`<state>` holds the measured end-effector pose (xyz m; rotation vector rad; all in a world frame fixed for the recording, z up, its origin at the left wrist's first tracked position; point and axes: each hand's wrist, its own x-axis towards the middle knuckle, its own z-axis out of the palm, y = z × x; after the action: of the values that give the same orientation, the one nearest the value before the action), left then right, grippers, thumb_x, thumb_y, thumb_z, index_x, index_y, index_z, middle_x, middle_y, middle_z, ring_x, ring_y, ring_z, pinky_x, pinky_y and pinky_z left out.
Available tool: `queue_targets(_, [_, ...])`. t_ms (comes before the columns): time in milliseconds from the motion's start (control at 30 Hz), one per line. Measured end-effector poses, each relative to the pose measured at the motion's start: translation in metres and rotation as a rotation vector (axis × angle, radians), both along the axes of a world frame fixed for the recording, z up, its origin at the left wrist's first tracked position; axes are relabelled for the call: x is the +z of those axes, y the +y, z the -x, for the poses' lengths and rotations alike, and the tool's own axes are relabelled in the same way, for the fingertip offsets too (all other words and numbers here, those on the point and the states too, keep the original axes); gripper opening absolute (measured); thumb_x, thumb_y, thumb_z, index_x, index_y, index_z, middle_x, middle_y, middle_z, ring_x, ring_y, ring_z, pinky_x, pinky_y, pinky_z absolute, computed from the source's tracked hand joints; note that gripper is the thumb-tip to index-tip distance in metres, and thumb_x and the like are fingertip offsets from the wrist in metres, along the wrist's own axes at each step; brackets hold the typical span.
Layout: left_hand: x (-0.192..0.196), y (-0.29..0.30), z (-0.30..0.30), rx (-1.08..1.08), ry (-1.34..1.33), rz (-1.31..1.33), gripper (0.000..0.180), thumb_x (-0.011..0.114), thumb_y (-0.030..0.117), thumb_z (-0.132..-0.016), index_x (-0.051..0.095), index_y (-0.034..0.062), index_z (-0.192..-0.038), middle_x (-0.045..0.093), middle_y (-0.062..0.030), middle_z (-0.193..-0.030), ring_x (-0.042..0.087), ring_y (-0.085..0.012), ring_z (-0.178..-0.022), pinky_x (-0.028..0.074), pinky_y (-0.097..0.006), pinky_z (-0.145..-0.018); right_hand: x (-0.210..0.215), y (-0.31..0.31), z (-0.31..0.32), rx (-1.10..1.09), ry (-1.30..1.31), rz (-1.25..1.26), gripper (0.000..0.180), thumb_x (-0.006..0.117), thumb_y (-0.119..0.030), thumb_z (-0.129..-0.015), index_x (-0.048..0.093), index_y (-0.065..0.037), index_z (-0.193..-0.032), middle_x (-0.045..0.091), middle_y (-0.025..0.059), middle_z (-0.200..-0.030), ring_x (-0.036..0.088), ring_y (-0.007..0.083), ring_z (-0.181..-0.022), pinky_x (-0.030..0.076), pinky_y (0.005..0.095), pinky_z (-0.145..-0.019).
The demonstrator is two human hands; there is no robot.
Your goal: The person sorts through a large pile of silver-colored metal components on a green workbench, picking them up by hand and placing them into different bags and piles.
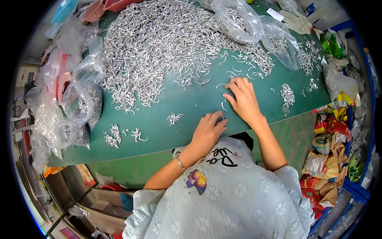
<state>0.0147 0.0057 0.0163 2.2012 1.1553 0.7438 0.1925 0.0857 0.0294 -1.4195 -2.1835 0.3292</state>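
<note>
Left grip [206,132] curled, right grip [243,99] forward

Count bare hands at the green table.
2: the left hand near the front edge of the green table, and the right hand farther in, closer to the silver pile. Neither is hidden.

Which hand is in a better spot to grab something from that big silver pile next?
Probably the right hand: it reaches farther forward over the table, nearer the pile. The left hand is lower, closer to the table's near edge.
</note>
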Motion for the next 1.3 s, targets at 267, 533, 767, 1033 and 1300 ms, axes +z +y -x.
queue_targets(267, [0.009,-0.004,0.009,0.058,0.039,-0.023,0.031,0.063,-0.006,-0.077,0.062,-0.0046,-0.108,0.055,-0.0150,-0.118,0.052,-0.0333,-0.106,0.047,-0.041,-0.091,-0.002,0.009,0.011,-0.043,0.048,-0.151,0.018,0.071,-0.009,-0.078,0.064,-0.005,-0.094,0.057,0.0092,-0.098,0.051,0.0289,-0.095,0.040,0.0401,-0.080])
queue_targets(533, [-0.008,-0.005,0.019,0.093,-0.053,-0.007,0.029,0.063,-0.005,-0.077,0.063,0.0005,-0.106,0.056,-0.0122,-0.115,0.052,-0.0327,-0.109,0.041,-0.043,-0.095,-0.005,-0.018,0.029,0.210,-0.034,0.055,0.011,0.070,-0.011,-0.079,0.062,-0.005,-0.084,0.056,0.0087,-0.091,0.052,0.0287,-0.090,0.040,0.0396,-0.077])
queue_targets(767, [0.008,0.005,0.007,0.144,0.008,-0.116,0.036,0.066,-0.002,-0.079,0.060,0.0016,-0.114,0.056,-0.0127,-0.117,0.053,-0.0322,-0.113,0.040,-0.044,-0.095,0.005,0.013,0.005,-0.140,0.124,-0.132,0.023,0.071,-0.011,-0.080,0.063,-0.006,-0.101,0.060,0.0084,-0.108,0.053,0.0310,-0.104,0.040,0.0408,-0.090])
queue_targets(1033, [-0.005,-0.001,0.017,0.104,-0.058,-0.092,0.025,0.066,-0.003,-0.078,0.064,-0.0007,-0.103,0.060,-0.0114,-0.108,0.056,-0.0319,-0.105,0.044,-0.043,-0.089,-0.007,0.016,-0.041,-0.131,0.096,-0.056,0.031,0.074,-0.013,-0.078,0.063,-0.006,-0.106,0.060,0.0104,-0.117,0.052,0.0319,-0.111,0.039,0.0406,-0.092])
queue_targets(1300, [-0.004,-0.005,0.016,0.130,-0.127,-0.053,0.026,0.065,-0.003,-0.076,0.064,-0.0029,-0.102,0.059,-0.0132,-0.105,0.056,-0.0325,-0.101,0.047,-0.041,-0.085,-0.013,0.007,-0.046,-0.117,0.039,-0.107,0.020,0.072,-0.006,-0.077,0.066,-0.004,-0.096,0.063,0.0095,-0.104,0.058,0.0294,-0.099,0.043,0.0387,-0.088])
